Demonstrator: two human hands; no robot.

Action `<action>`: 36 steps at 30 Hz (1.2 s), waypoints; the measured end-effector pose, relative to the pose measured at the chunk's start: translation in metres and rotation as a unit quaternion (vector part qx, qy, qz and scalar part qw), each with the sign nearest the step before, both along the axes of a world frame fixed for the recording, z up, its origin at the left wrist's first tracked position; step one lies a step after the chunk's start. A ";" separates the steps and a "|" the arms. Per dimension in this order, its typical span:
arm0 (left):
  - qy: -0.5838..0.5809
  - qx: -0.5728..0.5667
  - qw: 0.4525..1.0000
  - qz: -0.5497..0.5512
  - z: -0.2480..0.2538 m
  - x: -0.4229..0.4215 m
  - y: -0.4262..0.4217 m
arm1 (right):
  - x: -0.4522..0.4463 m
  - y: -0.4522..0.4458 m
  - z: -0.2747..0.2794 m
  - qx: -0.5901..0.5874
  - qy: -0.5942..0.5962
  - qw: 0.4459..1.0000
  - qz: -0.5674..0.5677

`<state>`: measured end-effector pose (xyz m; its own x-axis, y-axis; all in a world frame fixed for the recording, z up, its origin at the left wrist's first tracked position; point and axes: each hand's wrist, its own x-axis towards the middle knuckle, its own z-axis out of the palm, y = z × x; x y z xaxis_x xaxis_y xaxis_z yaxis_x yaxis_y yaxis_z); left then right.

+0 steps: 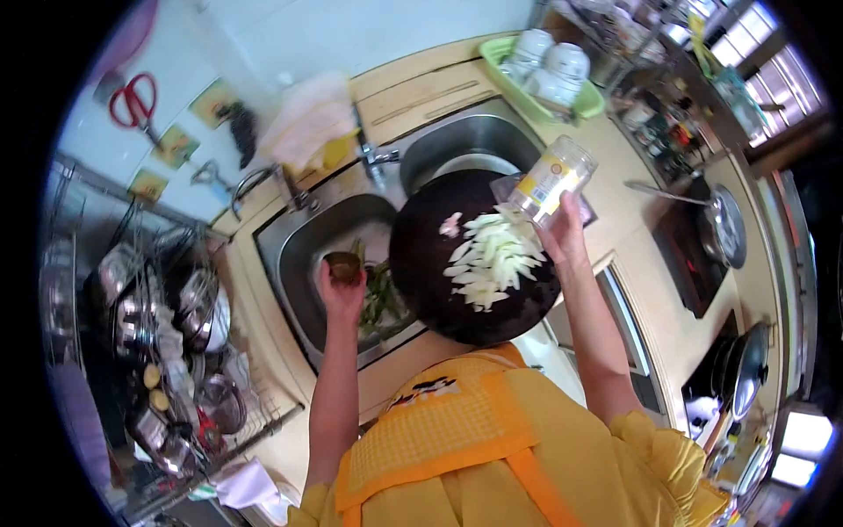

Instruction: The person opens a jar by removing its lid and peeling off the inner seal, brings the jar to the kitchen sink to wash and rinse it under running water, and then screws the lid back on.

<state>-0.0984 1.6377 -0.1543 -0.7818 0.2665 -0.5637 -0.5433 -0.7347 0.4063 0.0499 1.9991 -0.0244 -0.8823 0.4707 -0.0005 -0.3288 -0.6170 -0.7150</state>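
Note:
My left hand [343, 294] is closed around a small brown round object [344, 267], perhaps a lid, over the left sink basin. In my right hand [562, 230] is a clear jar [553, 180] with a yellow and white label, tilted above the right edge of a round dark board [421, 263]. White-green vegetable slices [493, 255] lie on the board, with a small pinkish heap [450, 225] beside them. Green scraps [379, 299] rest in the left basin, partly hidden by the board and my left hand.
A faucet [294, 189] stands behind the left basin [303, 255]. At the back right a green tray [575, 105] holds white cups. Pots and utensils fill a wire rack [263, 430] at the left. A pan [724, 227] sits on the right.

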 end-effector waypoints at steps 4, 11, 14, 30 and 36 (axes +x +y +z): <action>0.000 0.092 0.996 -0.010 0.007 -0.016 -0.009 | -0.072 -0.064 -0.015 -0.139 0.051 0.980 0.132; 0.073 0.156 0.984 -0.037 0.031 -0.035 -0.003 | -0.184 -0.114 -0.032 -0.273 0.071 0.958 0.061; 0.127 0.178 0.973 -0.076 0.031 -0.048 -0.002 | -0.212 -0.111 -0.037 -0.351 0.072 0.933 0.032; 0.144 -0.048 0.988 -0.020 0.021 -0.076 0.016 | -0.220 -0.067 -0.049 -0.314 -0.034 0.948 0.030; 0.028 -0.160 0.983 -0.084 0.016 -0.079 0.002 | -0.209 -0.085 -0.042 -0.147 -0.002 0.988 0.039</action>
<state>-0.1772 1.6398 -0.1387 -0.7748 0.2099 -0.5964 -0.6155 -0.4658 0.6357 -0.1589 1.9142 -0.0661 -0.9156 0.3803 -0.1305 -0.2700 -0.8221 -0.5013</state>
